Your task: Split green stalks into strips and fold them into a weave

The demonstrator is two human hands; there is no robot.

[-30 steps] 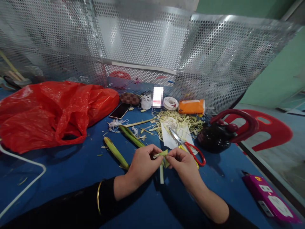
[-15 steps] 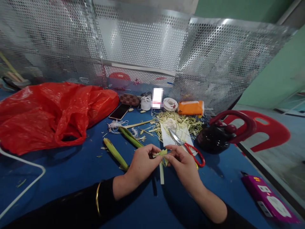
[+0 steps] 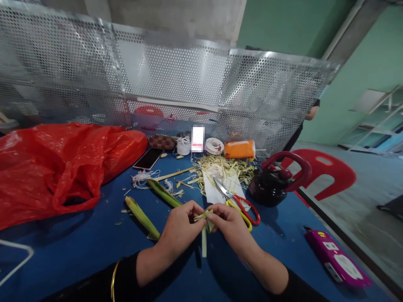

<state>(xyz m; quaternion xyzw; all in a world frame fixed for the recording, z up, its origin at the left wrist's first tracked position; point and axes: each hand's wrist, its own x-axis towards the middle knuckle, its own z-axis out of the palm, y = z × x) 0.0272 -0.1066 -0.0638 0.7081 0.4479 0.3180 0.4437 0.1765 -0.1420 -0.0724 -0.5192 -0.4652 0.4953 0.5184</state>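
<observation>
My left hand and my right hand meet over the front of the blue table. Both are closed, fingertips pinching a small piece of folded pale green leaf strips between them. One flat strip hangs straight down below the fingers. Just beyond my right hand lie scissors with red handles, and yellow handles show beside them. Two green stalks lie left of my left hand, the farther one partly hidden behind it. The fingers cover much of the folded piece.
A heap of leaf shreds lies behind white paper. Around it are a dark kettle, an orange pack, a tape roll, a phone, a red plastic bag and a purple power strip.
My view has tilted up and turned slightly right, so the table things sit farther left. A person's arm now shows behind the mesh at right. Both hands keep their pinch on the strips.
</observation>
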